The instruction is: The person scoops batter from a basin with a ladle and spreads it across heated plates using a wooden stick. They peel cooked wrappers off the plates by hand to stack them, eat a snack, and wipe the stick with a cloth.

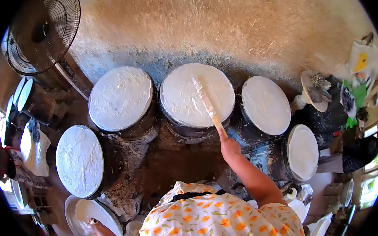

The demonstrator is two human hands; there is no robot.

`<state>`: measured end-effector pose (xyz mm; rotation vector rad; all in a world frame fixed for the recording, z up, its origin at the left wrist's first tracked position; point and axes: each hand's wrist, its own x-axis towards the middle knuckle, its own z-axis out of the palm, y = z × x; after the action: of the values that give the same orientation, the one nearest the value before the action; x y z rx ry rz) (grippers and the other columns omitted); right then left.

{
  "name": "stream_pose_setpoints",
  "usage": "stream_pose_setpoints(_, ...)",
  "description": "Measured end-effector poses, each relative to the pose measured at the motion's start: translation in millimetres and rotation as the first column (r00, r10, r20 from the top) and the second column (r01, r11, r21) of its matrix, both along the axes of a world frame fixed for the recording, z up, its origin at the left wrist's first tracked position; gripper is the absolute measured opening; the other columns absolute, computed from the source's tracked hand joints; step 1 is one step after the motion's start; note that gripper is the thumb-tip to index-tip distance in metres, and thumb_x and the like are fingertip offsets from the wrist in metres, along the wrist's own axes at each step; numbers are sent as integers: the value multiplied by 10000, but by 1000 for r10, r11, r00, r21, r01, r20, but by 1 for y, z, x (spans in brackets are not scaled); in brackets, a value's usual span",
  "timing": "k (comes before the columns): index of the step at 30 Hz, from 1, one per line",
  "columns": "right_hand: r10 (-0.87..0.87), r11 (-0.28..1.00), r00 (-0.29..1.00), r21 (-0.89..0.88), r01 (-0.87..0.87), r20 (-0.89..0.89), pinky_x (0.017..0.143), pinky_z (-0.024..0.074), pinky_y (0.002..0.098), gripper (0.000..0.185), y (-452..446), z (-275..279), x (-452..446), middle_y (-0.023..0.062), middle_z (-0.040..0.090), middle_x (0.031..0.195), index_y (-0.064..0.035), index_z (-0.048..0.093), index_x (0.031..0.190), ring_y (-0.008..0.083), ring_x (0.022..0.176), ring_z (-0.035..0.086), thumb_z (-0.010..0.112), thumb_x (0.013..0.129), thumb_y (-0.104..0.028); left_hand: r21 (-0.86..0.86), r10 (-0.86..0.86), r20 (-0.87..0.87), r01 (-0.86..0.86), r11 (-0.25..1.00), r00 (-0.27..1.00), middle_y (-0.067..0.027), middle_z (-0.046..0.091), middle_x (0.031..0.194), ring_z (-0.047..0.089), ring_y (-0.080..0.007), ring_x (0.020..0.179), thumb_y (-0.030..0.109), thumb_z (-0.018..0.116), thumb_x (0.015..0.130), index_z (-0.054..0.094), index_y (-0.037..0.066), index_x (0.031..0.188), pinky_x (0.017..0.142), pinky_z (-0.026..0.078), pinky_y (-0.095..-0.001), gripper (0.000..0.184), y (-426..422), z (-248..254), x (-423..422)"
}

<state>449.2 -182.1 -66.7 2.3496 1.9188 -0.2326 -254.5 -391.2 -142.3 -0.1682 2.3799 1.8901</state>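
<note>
My right hand [230,147] is wrapped round the lower end of a flat wooden spatula [214,116], whose upper part is coated in white. The blade lies across the white layer on top of the middle round griddle [176,90], which sits on a dark drum-like stove. At the lower left, my left hand [96,226] is closed above a wide metal basin [71,220] of white batter [88,210]. A small round end pokes out of its fingers; the rest of what it grips is hidden.
More white-topped griddles curve around me: two at the left [120,98] [80,161], two at the right [266,105] [302,152]. A fan [45,33] stands upper left before the wall [218,25]. Another person [362,153] is at far right. A straw hat [313,93] rests nearby.
</note>
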Motion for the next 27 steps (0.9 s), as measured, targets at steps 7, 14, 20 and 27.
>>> stream_pose_setpoints(7, 3, 1000, 927, -12, -8, -375, 600, 469, 499, 762, -83, 8, -52, 238, 577, 725, -271, 170, 1447, 395, 647, 592, 506, 797, -58, -346, -154, 253, 238, 907, 955, -90, 537, 826, 546, -208, 692, 188, 456, 883, 528, 11, 1018, 590, 476, -279, 234, -26, -92, 15)
stream_pose_setpoints(14, 178, 953, 814, 302, -3, -552, 682, 493, 488, 694, -120, 21, -45, 211, 603, 1066, -233, 293, 1405, 384, 737, 608, 477, 771, -19, -579, -379, 206, 424, 696, 902, -89, 565, 807, 566, -228, 697, 187, 497, 861, 557, 13, 1004, 591, 487, -289, 233, -1, -106, 47)
stream_pose_setpoints(20, -94, 993, 698, -14, 119, -710, 644, 478, 498, 657, -163, 34, -17, 238, 611, 840, -268, 307, 1394, 399, 688, 601, 481, 799, -54, -817, -668, -50, 354, 455, 743, -88, 588, 790, 584, -245, 702, 185, 533, 841, 583, 15, 992, 592, 497, -298, 232, 55, -82, 119)
stream_pose_setpoints(27, -434, 828, 536, -86, 554, -724, 763, 480, 480, 673, -305, 37, 55, 190, 513, 1256, -242, 260, 1421, 417, 872, 604, 477, 811, -61, -927, -979, -197, 315, 202, 49, -87, 616, 771, 605, -264, 707, 184, 574, 818, 612, 18, 977, 593, 508, -308, 233, 113, -93, 207)
